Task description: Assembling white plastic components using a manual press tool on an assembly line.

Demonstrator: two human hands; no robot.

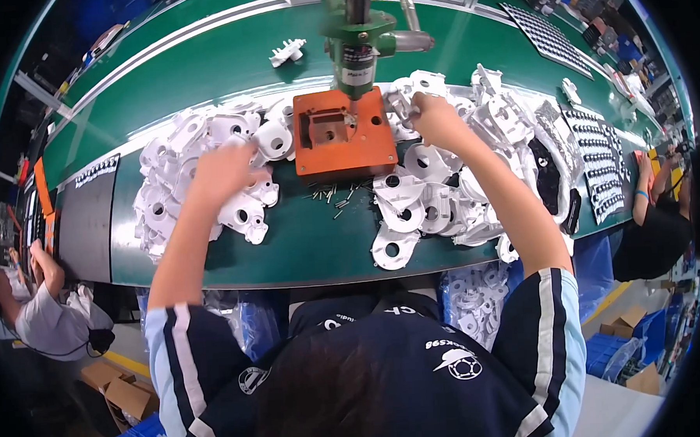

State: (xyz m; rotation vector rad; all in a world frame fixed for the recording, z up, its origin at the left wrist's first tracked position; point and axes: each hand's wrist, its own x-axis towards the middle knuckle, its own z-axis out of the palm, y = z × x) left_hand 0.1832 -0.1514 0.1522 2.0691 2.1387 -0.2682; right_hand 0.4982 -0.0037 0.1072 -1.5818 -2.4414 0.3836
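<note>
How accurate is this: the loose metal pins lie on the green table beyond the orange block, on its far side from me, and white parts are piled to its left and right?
Not quite: the head view shows the metal pins on the near side of the orange block, on the green table. White parts are piled to its left and right.

A green workbench (203, 65) stretches across; yellow lines (608, 302) mark the floor (645, 295)

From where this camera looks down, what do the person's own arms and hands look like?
The left hand and right hand are ungloved, and the forearms are uncovered. The short sleeves are dark navy, each with a pale lengthwise stripe and a light-blue outer panel.
</note>
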